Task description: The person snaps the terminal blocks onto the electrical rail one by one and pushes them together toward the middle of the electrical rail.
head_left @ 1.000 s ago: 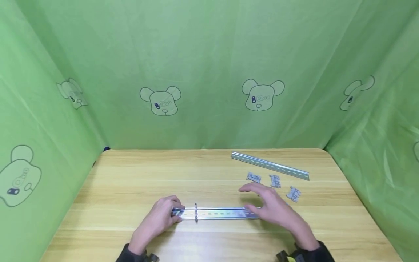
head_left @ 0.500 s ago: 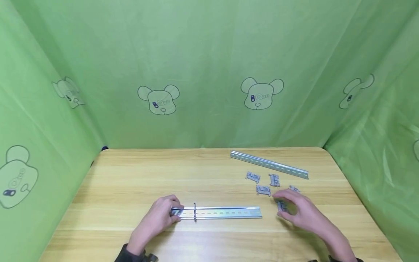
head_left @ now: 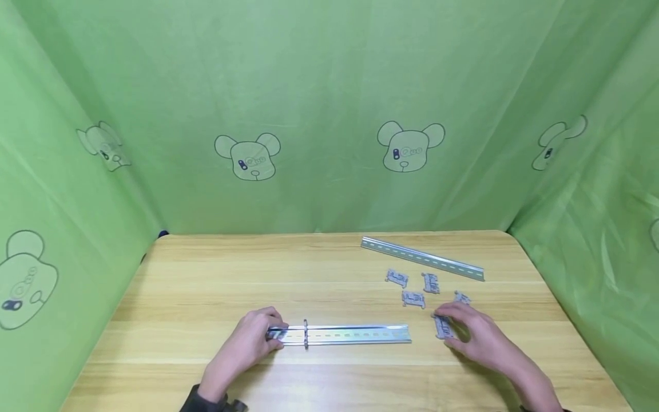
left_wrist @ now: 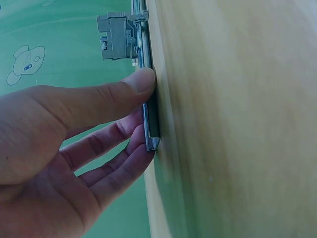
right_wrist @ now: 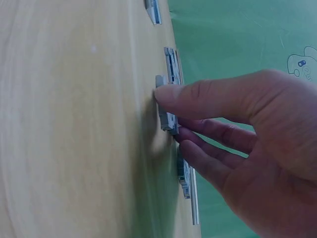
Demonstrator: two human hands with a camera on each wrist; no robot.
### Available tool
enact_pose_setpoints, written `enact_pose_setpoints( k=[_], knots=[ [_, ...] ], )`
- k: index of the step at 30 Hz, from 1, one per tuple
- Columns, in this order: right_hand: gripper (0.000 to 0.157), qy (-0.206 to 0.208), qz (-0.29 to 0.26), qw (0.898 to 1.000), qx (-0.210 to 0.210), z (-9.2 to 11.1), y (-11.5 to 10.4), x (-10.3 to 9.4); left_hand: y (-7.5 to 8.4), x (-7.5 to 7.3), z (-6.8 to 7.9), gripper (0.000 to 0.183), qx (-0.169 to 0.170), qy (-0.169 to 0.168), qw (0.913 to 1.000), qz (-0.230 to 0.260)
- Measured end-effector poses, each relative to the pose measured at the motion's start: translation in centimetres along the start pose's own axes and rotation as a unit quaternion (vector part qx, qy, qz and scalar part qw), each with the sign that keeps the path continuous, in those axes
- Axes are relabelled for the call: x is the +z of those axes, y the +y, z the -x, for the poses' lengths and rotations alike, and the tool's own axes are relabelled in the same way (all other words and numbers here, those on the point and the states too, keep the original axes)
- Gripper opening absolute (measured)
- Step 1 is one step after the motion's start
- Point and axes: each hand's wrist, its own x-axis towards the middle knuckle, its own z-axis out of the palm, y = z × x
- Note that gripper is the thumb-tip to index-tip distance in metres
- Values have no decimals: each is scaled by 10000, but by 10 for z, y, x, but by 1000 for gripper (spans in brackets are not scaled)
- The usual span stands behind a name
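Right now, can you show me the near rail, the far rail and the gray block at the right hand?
Near rail (head_left: 350, 335), head view: on its slotted strip, about midway along.
Far rail (head_left: 422, 258), head view: about midway along its length.
Gray block (head_left: 442, 327), head view: on its uncovered broad side.

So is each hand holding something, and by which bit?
Left hand holds the near rail by its left end. Right hand spans a block; whether it grips, I can't tell.

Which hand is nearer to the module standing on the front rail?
Left. The left hand holds the front rail left of the standing module; the right hand is past the rail's right end, at a loose module.
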Motion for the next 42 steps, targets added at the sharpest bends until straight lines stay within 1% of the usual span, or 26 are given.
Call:
enact_pose_setpoints(
  k=[8, 14, 18, 22, 28, 31, 38, 42],
  knots=[
    [51, 12, -82, 10000, 18, -3, 2, 4, -2, 0, -1, 31, 4, -21, 10000, -13],
    [51, 174, -58, 9998, -56, -4, -6, 6, -2, 0, 0, 31, 0, 6, 10000, -24],
    [50, 259, -44, 9994, -208, -9, -16, 6, -1, 0, 1, 32, -18, 30, 10000, -10],
    [48, 208, -97, 9991, -347, -14, -27, 5, -1, 0, 1, 32, 14, 43, 10000, -39],
    [46, 189, -11, 9961, -865, -24, -42, 8, -3, 1, 0, 32, 61, 22, 10000, -61],
    [44, -29, 64, 9953, -961, -30, -50, 9, -3, 1, -1, 32, 60, 29, 9999, -101],
    [41, -749, 330, 9928, -873, -39, -60, 11, 0, 0, -1, 33, 93, 50, 9999, -101],
    [39, -996, 432, 9890, -1001, -43, -68, 11, 0, -1, 0, 33, 65, 28, 9999, -103]
  ],
)
